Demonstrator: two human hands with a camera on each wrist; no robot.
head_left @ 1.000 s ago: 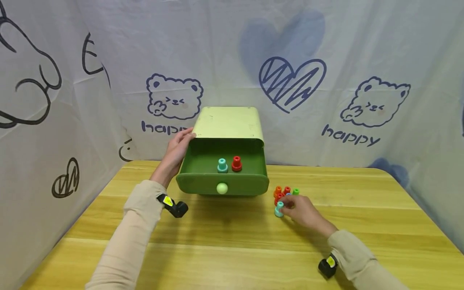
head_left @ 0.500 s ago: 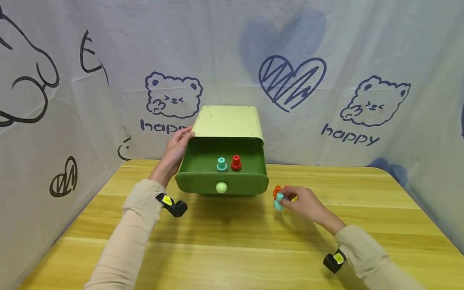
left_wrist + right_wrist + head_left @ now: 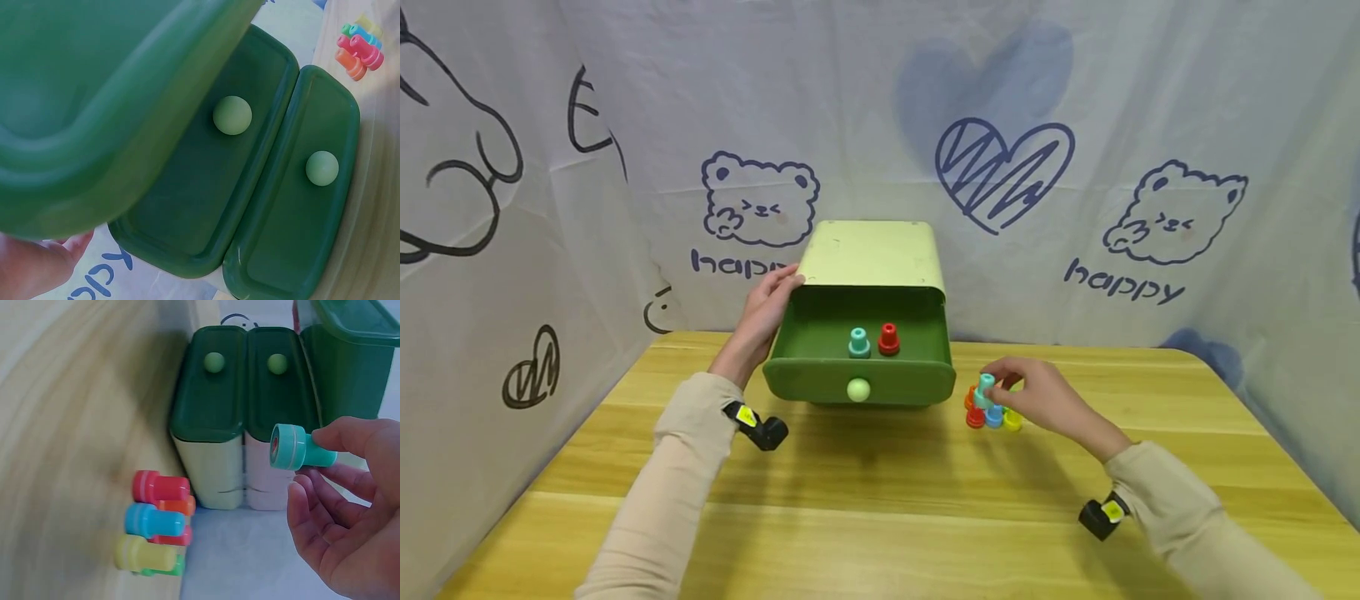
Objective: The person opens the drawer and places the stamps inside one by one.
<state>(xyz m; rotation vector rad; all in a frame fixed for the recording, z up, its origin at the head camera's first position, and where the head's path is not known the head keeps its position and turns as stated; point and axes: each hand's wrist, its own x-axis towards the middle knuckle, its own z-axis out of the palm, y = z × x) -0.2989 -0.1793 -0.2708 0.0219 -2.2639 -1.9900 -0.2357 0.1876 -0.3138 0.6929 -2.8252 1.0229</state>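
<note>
My right hand (image 3: 1041, 398) pinches a teal toy stamp (image 3: 292, 447) between thumb and fingers, raised above a small group of stamps on the table. In the right wrist view its round printing face is turned left, with a bit of red inside. My left hand (image 3: 762, 317) rests against the left side of a pale yellow-green cabinet (image 3: 872, 254), thumb near its top front edge. The cabinet's top drawer (image 3: 808, 382), dark green, is pulled out. Inside it stand a teal stamp (image 3: 859, 343) and a red stamp (image 3: 889, 340).
The group on the wooden table (image 3: 865, 533) includes a red stamp (image 3: 164, 487), a blue stamp (image 3: 154, 520), a yellow stamp (image 3: 146, 552) and others partly hidden. Two closed drawers with round knobs (image 3: 232, 115) lie below the pulled-out one. A white cloth with drawings (image 3: 880, 100) hangs behind.
My right hand has lifted the teal stamp from the front of the group, up and back over the others. The left hand and the drawer stay put.
</note>
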